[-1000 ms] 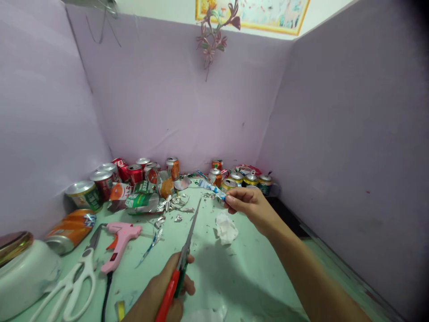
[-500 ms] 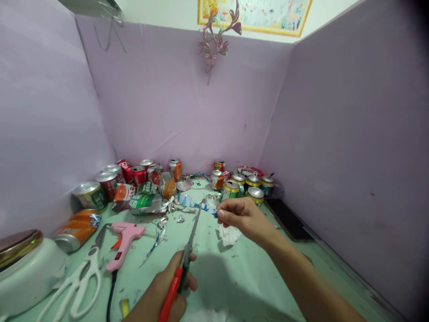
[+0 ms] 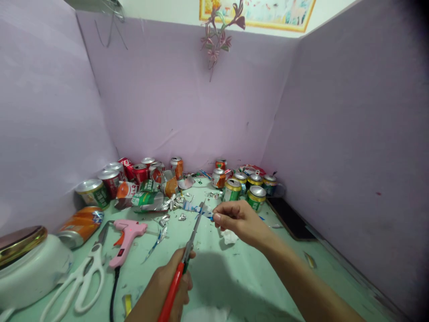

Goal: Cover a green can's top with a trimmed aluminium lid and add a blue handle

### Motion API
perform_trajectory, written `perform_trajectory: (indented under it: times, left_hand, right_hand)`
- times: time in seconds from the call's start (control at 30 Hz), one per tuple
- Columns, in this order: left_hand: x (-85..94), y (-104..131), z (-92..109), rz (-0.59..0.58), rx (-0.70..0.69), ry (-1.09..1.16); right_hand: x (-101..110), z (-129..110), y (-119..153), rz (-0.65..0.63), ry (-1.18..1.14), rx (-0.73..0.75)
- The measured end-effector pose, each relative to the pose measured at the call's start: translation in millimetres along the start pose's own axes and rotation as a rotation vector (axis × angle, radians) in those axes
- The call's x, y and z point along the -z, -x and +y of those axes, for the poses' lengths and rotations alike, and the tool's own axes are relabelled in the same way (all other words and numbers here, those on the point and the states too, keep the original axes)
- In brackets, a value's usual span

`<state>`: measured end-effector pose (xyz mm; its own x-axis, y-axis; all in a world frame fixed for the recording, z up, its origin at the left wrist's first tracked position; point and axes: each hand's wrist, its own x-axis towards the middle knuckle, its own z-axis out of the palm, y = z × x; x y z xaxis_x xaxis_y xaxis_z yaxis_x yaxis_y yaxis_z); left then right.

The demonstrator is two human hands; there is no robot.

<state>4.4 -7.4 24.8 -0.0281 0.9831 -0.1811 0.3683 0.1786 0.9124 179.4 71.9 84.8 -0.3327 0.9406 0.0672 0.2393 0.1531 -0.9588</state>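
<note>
My left hand is wrapped round a pair of red-handled scissors, whose blades point away from me. A bit of green shows on the handle's far side. My right hand pinches the end of a small blue and silver strip, seemingly cut from a can. The blade tips lie at this strip, just left of my right fingertips. Whether the blades are spread is hard to make out. A crumpled white tissue lies under my right hand, and silvery scraps lie to the left.
On the left are a pink glue gun, white-handled scissors, a white pot and an orange can. Several drink cans stand along the back, with cut can sheets before them. A black phone-like slab lies right.
My right hand has shifted slightly left with the strip, closer to the scissor blades. My left hand still grips the scissors. The whole view has moved a little.
</note>
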Motion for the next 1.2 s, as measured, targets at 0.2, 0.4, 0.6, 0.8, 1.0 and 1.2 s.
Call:
perform_trajectory:
  times: [0.2, 0.4, 0.6, 0.8, 1.0, 1.2]
  left_hand:
    - [2.6, 5, -5, -0.016, -0.167, -0.049]
    - [3.3, 2, -9, -0.068, -0.177, -0.030]
    - [1.7, 1, -13, -0.113, -0.104, 0.046]
    - [0.9, -1, -10, -0.093, -0.002, 0.160]
    - [16.3, -20, -11, -0.044, 0.129, 0.226]
    - [29.3, -29, -16, 0.050, 0.160, 0.013]
  right_hand:
    - [-1, 1, 1, 0.010, -0.017, -0.030]
    - [-2, 0, 1, 0.020, -0.025, -0.049]
    - [-3, 1, -1, 0.036, -0.034, -0.086]
    - [-4, 9, -5, 0.068, -0.106, -0.118]
    - [-2, 22, -12, 0.051, -0.408, -0.198]
    - [9, 22, -16, 0.009, -0.730, -0.351]
